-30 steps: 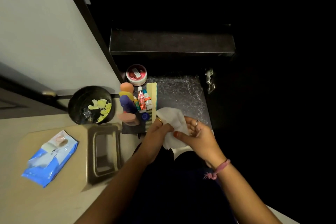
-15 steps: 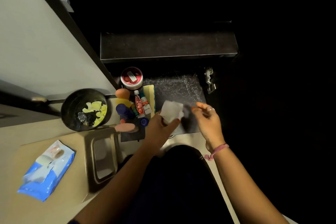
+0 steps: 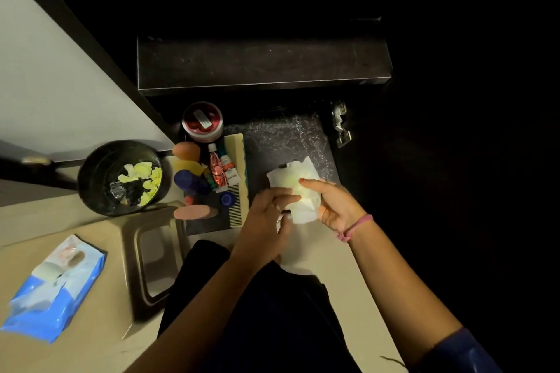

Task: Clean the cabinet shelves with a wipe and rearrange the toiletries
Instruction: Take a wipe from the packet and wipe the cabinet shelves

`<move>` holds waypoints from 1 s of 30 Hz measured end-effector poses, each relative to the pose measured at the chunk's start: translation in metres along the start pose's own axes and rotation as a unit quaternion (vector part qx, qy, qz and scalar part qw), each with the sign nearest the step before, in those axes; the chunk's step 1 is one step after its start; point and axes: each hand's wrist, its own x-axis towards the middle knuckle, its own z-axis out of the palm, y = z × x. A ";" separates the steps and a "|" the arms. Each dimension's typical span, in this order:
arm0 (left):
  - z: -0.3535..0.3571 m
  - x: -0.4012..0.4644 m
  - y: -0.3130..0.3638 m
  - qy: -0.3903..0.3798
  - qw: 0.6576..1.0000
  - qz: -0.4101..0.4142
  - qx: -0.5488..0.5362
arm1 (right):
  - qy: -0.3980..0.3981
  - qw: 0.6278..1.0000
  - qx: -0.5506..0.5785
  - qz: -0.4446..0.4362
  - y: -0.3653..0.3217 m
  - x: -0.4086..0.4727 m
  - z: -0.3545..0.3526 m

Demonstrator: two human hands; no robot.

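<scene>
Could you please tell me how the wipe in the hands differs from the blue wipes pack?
The white wipe is a single loose sheet, held up between the left hand and right hand above the dark shelf. The wipes pack is blue, bulkier, and lies untouched on the beige surface, far left. Both show white tissue.

A home bathroom or dressing corner: a dark cabinet shelf (image 3: 285, 142) crowded with toiletries (image 3: 212, 172), a comb (image 3: 236, 179), a wet-wipe pack (image 3: 54, 291), a small waste bin (image 3: 121, 179).
</scene>
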 end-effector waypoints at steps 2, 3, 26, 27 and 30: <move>0.006 -0.012 -0.004 0.049 0.998 -0.034 -0.026 | 0.017 0.999 -0.036 -0.022 -0.006 0.003 -0.002; 0.009 -0.018 -0.006 0.061 0.994 -0.077 -0.051 | 0.035 0.996 -0.073 -0.040 -0.009 0.004 -0.003; 0.063 -0.055 -0.058 0.051 0.622 -0.565 -0.540 | 0.191 0.574 -0.738 -0.300 -0.046 0.157 -0.009; 0.065 -0.054 -0.059 0.047 0.622 -0.559 -0.547 | 0.180 0.593 -0.720 -0.310 -0.035 0.150 -0.011; 0.069 -0.054 -0.067 0.048 0.622 -0.545 -0.561 | 0.153 0.608 -0.718 -0.301 0.010 0.124 -0.026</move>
